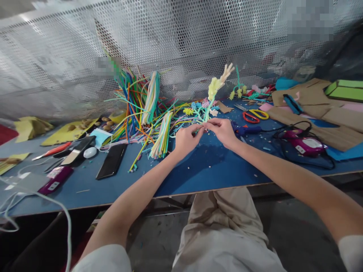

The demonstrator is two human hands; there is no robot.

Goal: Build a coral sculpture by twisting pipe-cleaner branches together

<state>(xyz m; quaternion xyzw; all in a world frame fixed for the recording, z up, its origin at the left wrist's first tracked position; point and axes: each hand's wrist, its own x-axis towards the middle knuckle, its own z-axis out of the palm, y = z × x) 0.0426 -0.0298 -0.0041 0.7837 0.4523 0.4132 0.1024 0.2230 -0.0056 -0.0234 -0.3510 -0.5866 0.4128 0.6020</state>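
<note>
My left hand (186, 139) and my right hand (222, 130) meet over the blue table (204, 170), fingers pinched together on the green stems of a pipe-cleaner flower bunch (211, 99). The bunch stands tilted up and away from my hands, with yellow, pink, blue and peach fuzzy blooms at its top. A bundle of pale pipe cleaners (162, 136) lies just left of my left hand. A larger heap of many-coloured pipe cleaners (136, 102) spreads behind it.
Red and yellow scissors (253, 115) and a blue glue gun (246, 130) lie right of my hands. A pink device with black cable (303, 144) and cardboard sheets (312, 109) sit far right. A black phone (112, 161), a red cutter (52, 151) and perforated metal screen (181, 45) are around.
</note>
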